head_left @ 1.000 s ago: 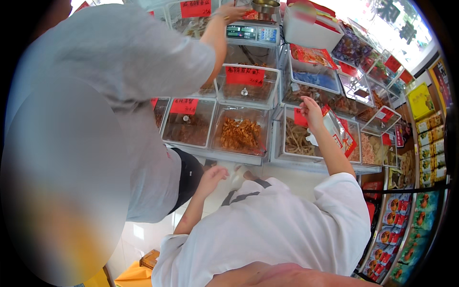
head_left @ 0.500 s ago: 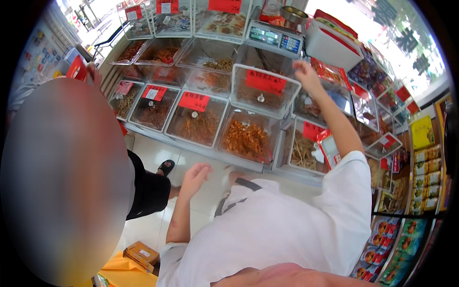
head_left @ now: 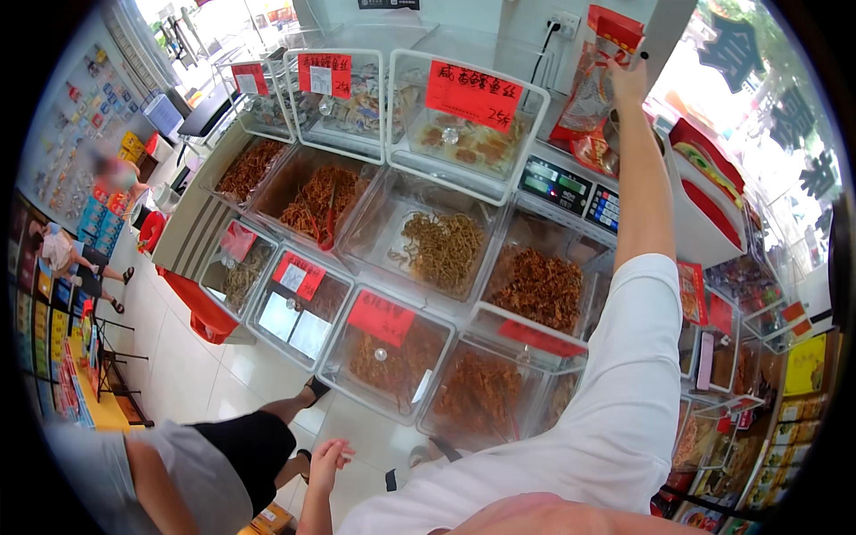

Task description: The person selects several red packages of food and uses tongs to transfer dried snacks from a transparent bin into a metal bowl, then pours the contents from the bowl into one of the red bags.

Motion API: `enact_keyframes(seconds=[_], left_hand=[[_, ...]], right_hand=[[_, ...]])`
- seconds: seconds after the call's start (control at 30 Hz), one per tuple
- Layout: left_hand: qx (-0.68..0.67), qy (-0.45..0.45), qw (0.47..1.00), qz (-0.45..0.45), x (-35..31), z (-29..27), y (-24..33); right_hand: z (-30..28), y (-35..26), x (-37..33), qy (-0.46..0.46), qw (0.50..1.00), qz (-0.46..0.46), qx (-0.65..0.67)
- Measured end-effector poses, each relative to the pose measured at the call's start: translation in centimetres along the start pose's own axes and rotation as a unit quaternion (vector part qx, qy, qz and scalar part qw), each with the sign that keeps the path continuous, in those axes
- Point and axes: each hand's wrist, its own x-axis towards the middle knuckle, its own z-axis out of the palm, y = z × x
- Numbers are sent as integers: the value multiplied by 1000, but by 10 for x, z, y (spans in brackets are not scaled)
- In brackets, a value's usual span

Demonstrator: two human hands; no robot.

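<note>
Stretched out to the back right, my right hand (head_left: 627, 82) is closed on the upper edge of a red and clear plastic bag (head_left: 588, 102). The bag stands upright behind a scale (head_left: 571, 189) with a lit display. A metal bowl (head_left: 612, 134) is partly hidden by my forearm. Low in front of my body, my left hand (head_left: 330, 462) holds nothing, its fingers loosely bent and apart. Below my right arm, a clear bin of brown dried strips (head_left: 539, 283) shows uncovered, with a tilted, red-labelled clear lid (head_left: 532, 339) at its near side.
More clear bins of dried food (head_left: 441, 254) fill the counter, several under red-labelled lids (head_left: 383, 348). A white box (head_left: 713, 209) stands right of the scale. A person in black shorts (head_left: 245, 455) is close on my left. Packaged goods (head_left: 789, 419) line the right shelves.
My right hand has gone farther back, from above the bins to the plastic bag. The tilted lid sits lower, and brown strips show behind it. The person on the left has moved lower in view.
</note>
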Motion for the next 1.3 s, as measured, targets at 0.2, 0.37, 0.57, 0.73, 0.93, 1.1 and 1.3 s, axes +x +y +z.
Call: enact_keyframes(seconds=[0.2, 0.37, 0.57, 0.73, 0.93, 1.1, 1.3], left_hand=[[-129, 93, 980, -120, 14, -16, -24], [-218, 119, 955, -165, 21, -47, -52], [-172, 142, 965, -138, -1, -53, -35], [-56, 63, 996, -39, 15, -26, 8], [75, -120, 975, 173, 51, 33, 94], [85, -351, 862, 356, 33, 127, 176], [35, -391, 833, 389, -37, 120, 160]], right_hand=[[56, 62, 58, -57, 995, 66, -45], [58, 28, 57, 14, 986, 65, -154], [28, -19, 63, 83, 987, -127, 59], [-72, -139, 65, 136, 977, -158, 40], [-154, -237, 30, 51, 969, -216, 104], [-231, -321, -85, -79, 967, -242, 5], [-247, -357, -270, -221, 927, -288, -93]])
